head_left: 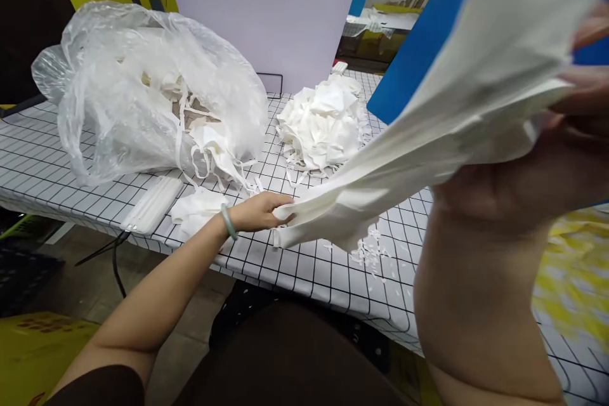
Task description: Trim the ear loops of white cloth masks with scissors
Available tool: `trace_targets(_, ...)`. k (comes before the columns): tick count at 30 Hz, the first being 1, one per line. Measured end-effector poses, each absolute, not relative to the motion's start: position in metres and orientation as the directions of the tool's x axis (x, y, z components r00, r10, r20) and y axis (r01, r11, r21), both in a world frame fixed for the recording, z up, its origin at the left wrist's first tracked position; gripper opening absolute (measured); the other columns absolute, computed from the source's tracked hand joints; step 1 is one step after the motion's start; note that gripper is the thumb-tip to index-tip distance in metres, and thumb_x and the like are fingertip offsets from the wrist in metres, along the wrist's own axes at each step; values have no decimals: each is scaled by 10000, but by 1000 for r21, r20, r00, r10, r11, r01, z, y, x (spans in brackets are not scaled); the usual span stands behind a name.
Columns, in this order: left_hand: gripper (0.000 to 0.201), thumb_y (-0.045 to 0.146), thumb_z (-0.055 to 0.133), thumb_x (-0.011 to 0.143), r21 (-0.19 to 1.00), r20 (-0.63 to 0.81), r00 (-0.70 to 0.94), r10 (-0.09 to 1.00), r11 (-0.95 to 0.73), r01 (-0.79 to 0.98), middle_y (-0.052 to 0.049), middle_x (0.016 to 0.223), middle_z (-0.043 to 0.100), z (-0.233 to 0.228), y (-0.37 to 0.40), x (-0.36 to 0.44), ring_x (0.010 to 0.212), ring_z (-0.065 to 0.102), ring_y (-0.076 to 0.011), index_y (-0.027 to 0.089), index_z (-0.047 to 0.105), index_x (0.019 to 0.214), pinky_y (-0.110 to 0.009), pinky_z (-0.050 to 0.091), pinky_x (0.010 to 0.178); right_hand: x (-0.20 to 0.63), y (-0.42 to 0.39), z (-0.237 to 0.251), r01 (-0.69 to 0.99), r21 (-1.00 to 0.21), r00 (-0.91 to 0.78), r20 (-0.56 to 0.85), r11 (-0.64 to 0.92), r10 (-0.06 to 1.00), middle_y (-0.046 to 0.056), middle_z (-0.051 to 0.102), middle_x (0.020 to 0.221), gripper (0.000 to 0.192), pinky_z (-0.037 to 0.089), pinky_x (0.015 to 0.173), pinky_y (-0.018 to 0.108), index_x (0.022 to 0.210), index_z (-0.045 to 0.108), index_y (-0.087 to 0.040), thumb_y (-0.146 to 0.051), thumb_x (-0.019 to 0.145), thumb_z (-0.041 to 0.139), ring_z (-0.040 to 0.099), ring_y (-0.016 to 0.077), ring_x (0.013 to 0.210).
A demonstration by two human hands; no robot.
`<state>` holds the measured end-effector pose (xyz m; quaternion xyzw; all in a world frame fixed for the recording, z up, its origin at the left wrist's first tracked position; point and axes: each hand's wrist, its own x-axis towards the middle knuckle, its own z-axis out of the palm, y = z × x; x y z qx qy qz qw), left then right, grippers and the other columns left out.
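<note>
Nearest the camera, at the lower right of the frame, the person's right forearm rises up close, and the right hand at the far right edge is closed around the upper end of a white cloth piece; the fingers are blurred, but the fabric is plainly bunched in their grip and lifted high. The cloth stretches in a long diagonal from upper right down toward the middle of the frame, pulled fairly taut, seemingly so it can be held spread between the two hands. At its lower end the left hand, wearing a pale green bangle at the wrist, pinches the cloth's corner just above the counter, which is covered in a white sheet with a black grid. Small white scraps lie scattered on the counter beneath the cloth. Just left of the left hand sit a small folded white piece and a flat stack of white strips near the counter's front edge. Farther back, centre, is a loose heap of white cloth pieces. At the upper left a large clear plastic bag lies open, white pieces and straps spilling toward the hands. Behind stand a pale upright panel and a blue board
</note>
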<state>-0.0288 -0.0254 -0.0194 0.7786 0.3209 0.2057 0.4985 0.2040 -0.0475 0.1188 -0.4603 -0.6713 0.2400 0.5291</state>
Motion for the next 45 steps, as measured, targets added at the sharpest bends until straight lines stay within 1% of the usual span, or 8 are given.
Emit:
trace_targets(4, 210, 363, 653, 894, 943, -37, 628, 777, -181, 281, -22, 757, 645, 4, -50, -66, 632, 554, -129, 166, 724, 906, -243, 450, 566, 214, -37, 112, 287, -731, 193, 677, 619, 710, 56, 594, 1104, 317, 505, 872, 464, 821, 633, -328, -604, 839, 478, 294, 394, 1480)
trace_targets(9, 278, 412, 603, 933, 949, -3, 453, 891, -140, 283, -52, 794, 686, 37, -80, -90, 730, 610, -171, 200, 780, 956, -261, 492, 614, 194, -23, 54, -9, -928, 36, 371, 372, 928, 33, 608, 917, 162, 555, 769, 444, 833, 583, -245, -392, 777, 621, 659, 264, 952)
trace_targets(13, 288, 406, 618, 912, 986, -153, 414, 897, 111, 123, -38, 715, 629, 21, -94, -77, 638, 557, -131, 167, 772, 961, -231, 455, 555, 163, -48, -4, 139, -977, -58, 152, 159, 987, 39, 667, 1095, 257, 532, 954, 506, 943, 617, -265, -303, 749, 780, 616, 275, 1128)
trace_targets(18, 269, 375, 611, 864, 941, -259, 382, 887, 320, -106, 3, 619, 486, -2, -103, -53, 526, 370, -87, 150, 758, 877, -214, 280, 459, 131, -88, -40, -192, -981, -376, 61, -14, 924, 60, 670, 1190, 309, 530, 1001, 452, 959, 584, -255, -366, 775, 807, 650, 240, 1128)
trace_targets(29, 279, 314, 532, 975, 946, 222, 251, 942, -270, 177, -88, 1095, 575, 6, -107, -23, 1060, 531, -231, 194, 736, 827, -357, 447, 974, 131, -81, -58, -351, -900, -399, -106, -258, 911, -43, 581, 772, 423, 521, 758, 291, 872, 572, -236, -484, 684, 859, 592, 131, 713)
trace_targets(34, 347, 343, 465, 1016, 978, 103, 185, 977, -66, -196, -70, 1113, 521, -23, -107, -3, 656, 473, -88, 152, 686, 829, -248, 435, 582, 156, -97, -49, -4, -995, -424, -89, -100, 901, 5, 625, 837, 341, 507, 807, 347, 882, 588, -226, -501, 779, 761, 618, 192, 827)
trace_targets(38, 369, 354, 471, 1018, 984, 69, 173, 982, -38, -173, -58, 1116, 476, -30, -111, 5, 646, 450, -60, 135, 660, 789, -220, 388, 542, 186, -113, -39, 440, -879, -374, 6, 183, 927, 27, 608, 771, 334, 457, 713, 337, 744, 561, -215, -512, 826, 689, 562, 198, 763)
trace_targets(45, 309, 309, 441, 1010, 993, -3, 301, 954, 38, -109, -68, 1159, 442, -29, -117, 9, 682, 489, -72, 143, 585, 794, -220, 418, 548, 205, -125, -35, 548, -785, -433, 28, 288, 901, -15, 536, 568, 442, 378, 606, 298, 642, 440, -223, -551, 832, 667, 479, 155, 578)
